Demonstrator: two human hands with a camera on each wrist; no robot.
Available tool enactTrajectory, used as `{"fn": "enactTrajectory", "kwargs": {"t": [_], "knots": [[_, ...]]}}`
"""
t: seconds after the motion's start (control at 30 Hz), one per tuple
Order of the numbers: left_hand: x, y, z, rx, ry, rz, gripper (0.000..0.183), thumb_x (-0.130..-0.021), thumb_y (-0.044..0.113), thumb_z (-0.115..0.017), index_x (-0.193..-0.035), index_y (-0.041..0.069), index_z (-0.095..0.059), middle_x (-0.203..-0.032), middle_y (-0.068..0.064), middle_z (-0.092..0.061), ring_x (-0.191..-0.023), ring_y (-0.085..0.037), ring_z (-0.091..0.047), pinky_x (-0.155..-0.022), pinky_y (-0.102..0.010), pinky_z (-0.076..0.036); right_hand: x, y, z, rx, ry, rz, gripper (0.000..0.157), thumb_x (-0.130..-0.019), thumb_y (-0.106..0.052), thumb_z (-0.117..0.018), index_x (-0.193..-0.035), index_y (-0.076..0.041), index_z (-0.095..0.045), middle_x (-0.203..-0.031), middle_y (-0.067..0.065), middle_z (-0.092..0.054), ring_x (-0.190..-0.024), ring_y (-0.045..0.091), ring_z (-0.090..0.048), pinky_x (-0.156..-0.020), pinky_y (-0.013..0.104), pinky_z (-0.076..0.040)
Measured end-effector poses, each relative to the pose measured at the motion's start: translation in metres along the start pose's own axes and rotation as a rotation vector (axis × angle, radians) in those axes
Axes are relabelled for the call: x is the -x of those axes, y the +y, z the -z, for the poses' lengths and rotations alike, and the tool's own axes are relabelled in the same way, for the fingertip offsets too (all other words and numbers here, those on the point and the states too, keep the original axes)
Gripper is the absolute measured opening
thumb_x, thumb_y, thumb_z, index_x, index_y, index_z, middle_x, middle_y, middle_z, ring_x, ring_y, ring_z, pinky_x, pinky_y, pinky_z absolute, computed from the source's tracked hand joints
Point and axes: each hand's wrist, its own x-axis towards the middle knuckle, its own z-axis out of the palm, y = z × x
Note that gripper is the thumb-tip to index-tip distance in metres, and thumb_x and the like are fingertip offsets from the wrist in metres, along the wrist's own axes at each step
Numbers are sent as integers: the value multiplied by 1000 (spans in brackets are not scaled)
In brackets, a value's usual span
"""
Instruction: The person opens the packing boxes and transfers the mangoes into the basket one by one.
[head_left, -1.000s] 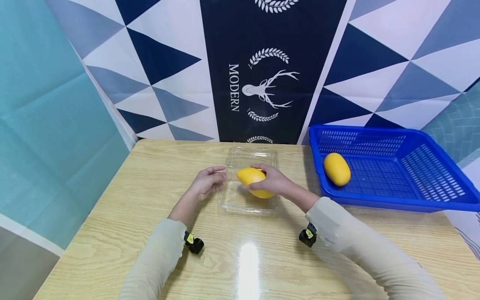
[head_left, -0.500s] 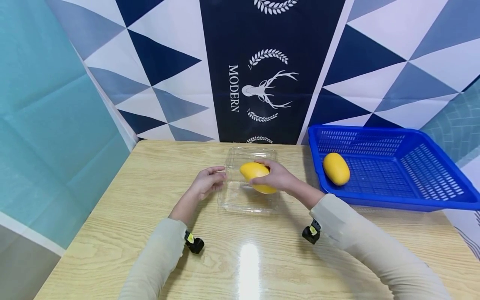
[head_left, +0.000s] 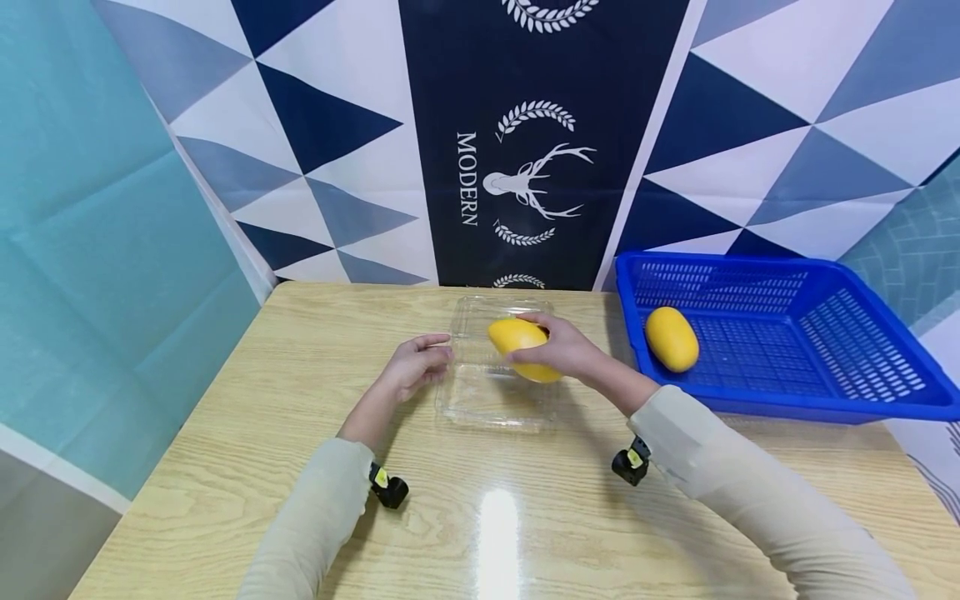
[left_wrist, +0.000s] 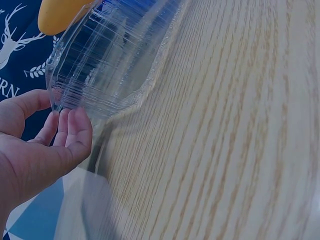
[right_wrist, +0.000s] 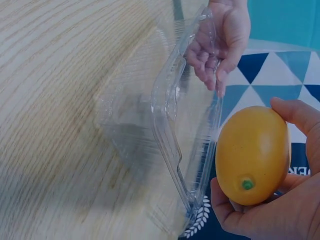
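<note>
My right hand point(head_left: 558, 346) grips a smooth yellow mango point(head_left: 521, 337), thumb on one side and fingers on the other. A small green stem spot shows on the mango point(right_wrist: 252, 155) in the right wrist view. It hangs over a clear plastic box point(head_left: 480, 408) and stands above the rim in that view. My left hand point(head_left: 416, 364) pinches the left rim of the plastic box point(left_wrist: 115, 65) with its fingertips. The inside of the box shows only bare plastic.
A blue plastic basket point(head_left: 795, 408) stands at the right of the wooden table point(head_left: 322, 533), with another yellow mango point(head_left: 672, 339) at its left end. A patterned cloth wall point(head_left: 337, 150) rises behind the table's back edge.
My right hand has carried the mango up and to the right above the box. My left hand and the box stay put.
</note>
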Motion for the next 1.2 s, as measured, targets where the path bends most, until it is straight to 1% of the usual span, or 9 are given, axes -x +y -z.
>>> {"fn": "enactTrajectory", "kwargs": {"t": [0.07,0.27,0.47,0.6,0.83,1.07,1.2], "knots": [[0,-1,0,-1,-1,-3,49,-89,4,-56,-137,3,-43,-134,-20,-48,-88,-17,-54,-73,-21,-50,0,0,1,4,4,-2,75,-77,-31,-75,-142,-17,-39,-128,13,-50,-104,28,-48,-83,32,-46],[1,-1,0,-13,-5,-3,50,-89,5,-56,-138,3,-42,-134,-20,-48,-90,-17,-55,-75,-23,-49,-1,2,4,4,14,9,76,-77,-29,-75,-142,-15,-38,-131,14,-49,-105,28,-48,-86,34,-46],[1,-1,1,-12,-10,-5,51,-89,5,-57,-138,3,-42,-135,-20,-47,-90,-17,-54,-76,-23,-49,1,2,8,8,19,-11,77,-78,-31,-74,-144,-16,-36,-137,14,-45,-108,29,-47,-91,38,-45],[0,-1,1,-6,-10,-4,51,-89,4,-57,-138,3,-42,-135,-20,-47,-89,-16,-54,-77,-24,-50,1,2,10,-5,27,-22,77,-78,-32,-74,-144,-17,-36,-138,15,-45,-109,29,-46,-92,38,-44],[1,0,1,-3,-7,-1,51,-89,3,-56,-138,2,-42,-135,-20,-47,-88,-16,-54,-77,-25,-50,4,1,17,-2,45,-27,76,-79,-32,-73,-144,-16,-36,-134,15,-47,-107,29,-48,-88,35,-46],[2,0,1,-10,-8,1,51,-90,4,-55,-138,3,-42,-136,-19,-46,-90,-17,-54,-81,-26,-50,7,0,24,4,39,-53,76,-81,-36,-71,-145,-21,-34,-135,13,-45,-109,30,-46,-92,40,-45],[2,0,1,-11,-4,1,50,-90,4,-55,-138,2,-42,-137,-20,-46,-92,-18,-55,-84,-28,-50,8,0,28,11,42,-69,77,-81,-39,-70,-146,-21,-32,-138,14,-43,-111,31,-45,-93,42,-44]]}}
